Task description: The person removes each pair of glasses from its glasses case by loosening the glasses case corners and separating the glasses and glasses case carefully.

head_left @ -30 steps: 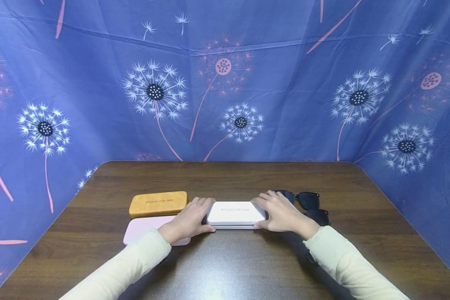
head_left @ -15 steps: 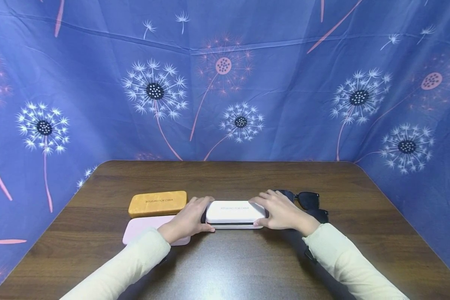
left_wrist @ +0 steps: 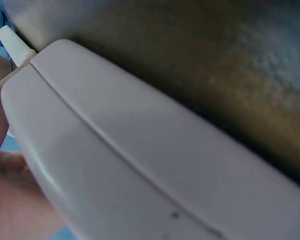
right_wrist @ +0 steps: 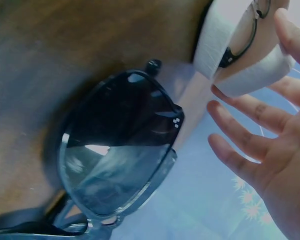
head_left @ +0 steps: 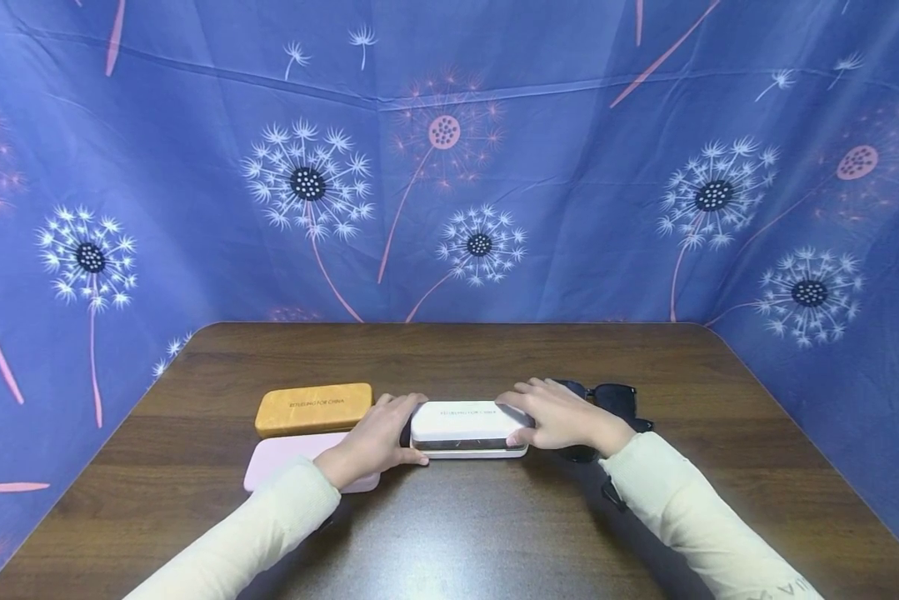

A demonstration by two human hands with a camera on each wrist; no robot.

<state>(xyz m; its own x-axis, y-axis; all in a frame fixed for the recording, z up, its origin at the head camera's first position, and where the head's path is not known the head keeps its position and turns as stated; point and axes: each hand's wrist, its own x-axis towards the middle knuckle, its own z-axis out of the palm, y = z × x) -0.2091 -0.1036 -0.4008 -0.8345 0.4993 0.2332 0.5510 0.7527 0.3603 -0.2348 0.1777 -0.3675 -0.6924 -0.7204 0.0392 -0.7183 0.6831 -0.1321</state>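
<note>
A white glasses case (head_left: 464,425) lies mid-table with its lid slightly raised along the near side. My left hand (head_left: 377,437) grips the left end, thumb low at the front. At the other end my right hand (head_left: 561,417) holds the lid, its thumb under the front edge and fingers over the top. In the right wrist view, black-framed glasses (right_wrist: 229,58) show inside the gap. Beneath my left wrist lies a pink glasses case (head_left: 284,458), which fills much of the left wrist view.
A mustard-yellow glasses case (head_left: 314,408) sits behind the pink one. Dark sunglasses (head_left: 616,400) rest to the right, partly behind my right hand and forearm; one pair looms large in the right wrist view. A blue dandelion-print cloth (head_left: 569,250) hangs beyond the table.
The white case's lid has gone from shut to partly raised, its front gap widening. My right thumb has risen with the lid, while the left hand stays in place.
</note>
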